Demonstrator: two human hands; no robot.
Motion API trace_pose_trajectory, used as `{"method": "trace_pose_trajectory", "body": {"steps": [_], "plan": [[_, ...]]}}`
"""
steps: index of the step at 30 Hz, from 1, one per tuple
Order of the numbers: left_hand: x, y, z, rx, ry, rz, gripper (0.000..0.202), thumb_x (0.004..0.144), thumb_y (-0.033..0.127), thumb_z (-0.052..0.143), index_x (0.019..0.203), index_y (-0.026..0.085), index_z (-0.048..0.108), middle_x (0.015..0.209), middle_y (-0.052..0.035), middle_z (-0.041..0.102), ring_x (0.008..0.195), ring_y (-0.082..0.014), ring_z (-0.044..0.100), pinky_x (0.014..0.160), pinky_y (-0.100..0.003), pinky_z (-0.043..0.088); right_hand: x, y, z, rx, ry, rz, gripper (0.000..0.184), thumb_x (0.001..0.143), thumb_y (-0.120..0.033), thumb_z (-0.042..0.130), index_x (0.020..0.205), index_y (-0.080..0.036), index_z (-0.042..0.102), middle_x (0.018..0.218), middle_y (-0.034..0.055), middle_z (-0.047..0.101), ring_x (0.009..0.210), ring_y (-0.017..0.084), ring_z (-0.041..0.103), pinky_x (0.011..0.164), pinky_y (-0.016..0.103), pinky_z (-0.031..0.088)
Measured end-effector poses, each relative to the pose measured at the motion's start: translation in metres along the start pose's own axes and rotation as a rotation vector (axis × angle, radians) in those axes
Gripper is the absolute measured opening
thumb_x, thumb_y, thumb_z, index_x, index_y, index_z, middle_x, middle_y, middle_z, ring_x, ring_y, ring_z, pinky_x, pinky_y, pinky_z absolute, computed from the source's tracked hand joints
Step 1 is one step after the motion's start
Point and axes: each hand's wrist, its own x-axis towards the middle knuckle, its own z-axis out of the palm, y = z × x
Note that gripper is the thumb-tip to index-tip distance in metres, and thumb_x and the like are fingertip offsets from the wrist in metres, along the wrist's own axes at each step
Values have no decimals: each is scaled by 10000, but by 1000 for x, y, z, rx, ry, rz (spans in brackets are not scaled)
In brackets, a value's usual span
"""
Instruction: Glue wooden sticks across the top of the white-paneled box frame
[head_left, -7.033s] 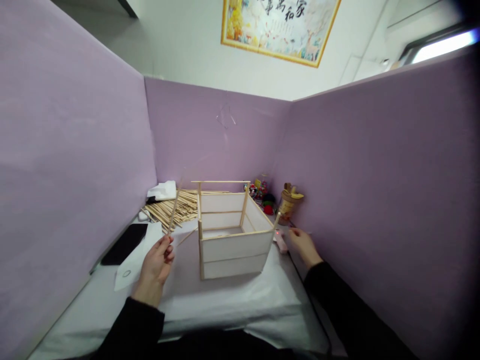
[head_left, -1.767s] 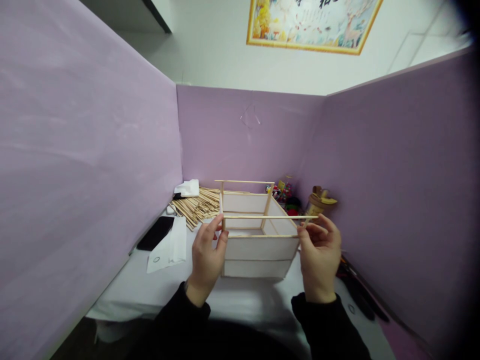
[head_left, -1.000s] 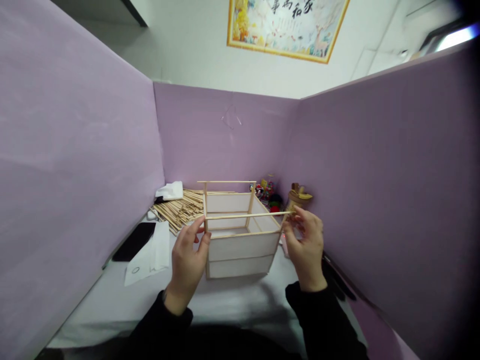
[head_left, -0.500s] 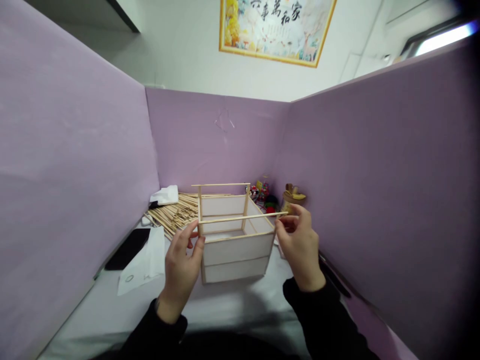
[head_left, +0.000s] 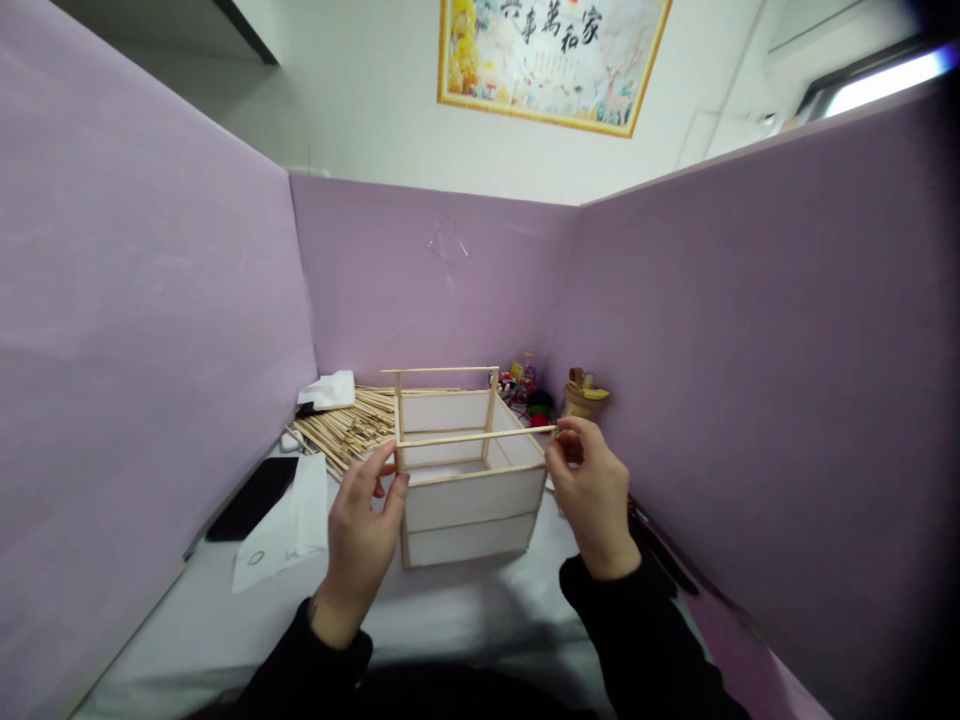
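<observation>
A small box frame of thin wooden sticks with white panels stands on the table in front of me. Across its open top, on the near side, lies a thin wooden stick. My right hand pinches the right end of this stick between thumb and fingertips. At the near left corner, my left hand has thumb and index finger against the frame's upright post, by the stick's left end. Another stick spans the two far posts.
Many loose wooden sticks are heaped behind the box to the left. A black flat object and a marked white sheet lie at left. Small colourful items and a brown container stand at back right. Purple partitions enclose three sides.
My right hand has moved slightly left and its fingers have closed over the stick's right end, which stuck out past them before. My left hand and the box stay nearly still.
</observation>
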Motion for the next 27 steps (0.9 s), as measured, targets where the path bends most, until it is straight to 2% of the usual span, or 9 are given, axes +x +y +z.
{"method": "trace_pose_trajectory", "body": {"steps": [9,14,18,23,27], "plan": [[-1,0,-1,-1,0,2,355,920,224,652,1272,252,623,958,-23,681,713,-144,600,692,-297,549,0,3,1,6,0,-28,230,845,-318,569,1031,-211,652,849,53,737,724,207,699,726,339,545],[0,-1,0,3,-9,-4,359,922,239,651,1280,255,617,911,-9,668,686,-138,579,711,-307,549,0,2,0,1,-4,-30,221,853,-323,567,1024,-212,653,836,46,728,725,203,691,725,331,538],[0,-1,-1,-5,-23,-7,348,931,228,627,1279,249,609,967,-26,677,724,-141,603,714,-305,551,-1,2,1,-6,6,-34,233,851,-335,569,1020,-204,661,819,49,726,723,209,696,711,327,538],[0,2,-1,-14,-27,-17,343,928,206,618,1268,249,612,899,-11,667,689,-135,592,688,-293,547,-1,6,1,-19,5,-42,247,841,-349,589,1024,-205,670,831,57,734,730,218,702,712,331,545],[2,3,-2,-42,-22,-14,351,919,185,622,1263,252,609,922,-13,680,704,-134,607,669,-282,539,-1,6,0,-33,3,-59,252,842,-360,585,1021,-206,670,826,57,735,723,216,699,703,331,547]]}}
